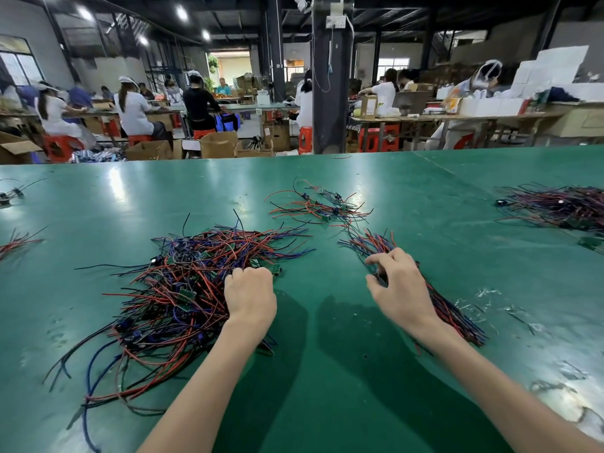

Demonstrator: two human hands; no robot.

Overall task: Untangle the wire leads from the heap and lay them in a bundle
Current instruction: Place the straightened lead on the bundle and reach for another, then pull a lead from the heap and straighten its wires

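A big tangled heap of red, blue and black wire leads (176,289) with small green circuit boards lies left of centre on the green table (327,354). My left hand (250,295) sits at the heap's right edge, fingers curled down into the wires. To the right, a straighter bundle of leads (454,312) runs diagonally across the table. My right hand (400,284) rests on the bundle's upper part, its fingers bent over the wires and the thumb spread to the left. What the fingertips hold is hidden.
A smaller loose group of leads (320,206) lies further back at centre. Another pile (559,207) sits at the far right, and stray wires (16,240) at the left edge. Beyond the table, people work at benches among cardboard boxes and red stools.
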